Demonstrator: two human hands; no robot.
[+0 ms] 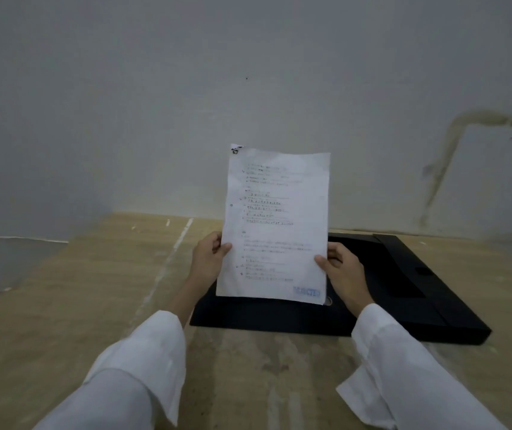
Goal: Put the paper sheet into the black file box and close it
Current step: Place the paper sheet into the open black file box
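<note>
A white paper sheet (276,225) with printed lines of text is held upright in front of me, above the black file box (403,293). My left hand (208,259) pinches its left edge and my right hand (343,271) pinches its lower right edge. The box lies flat on the wooden table and looks open, with its lid (416,268) spread to the right. The sheet and my hands hide the box's left half.
The wooden table (93,290) has pale scuff streaks and ends on the left at a slanted edge. A grey-white wall (248,88) rises right behind the table, stained at the right. Both arms wear loose white sleeves.
</note>
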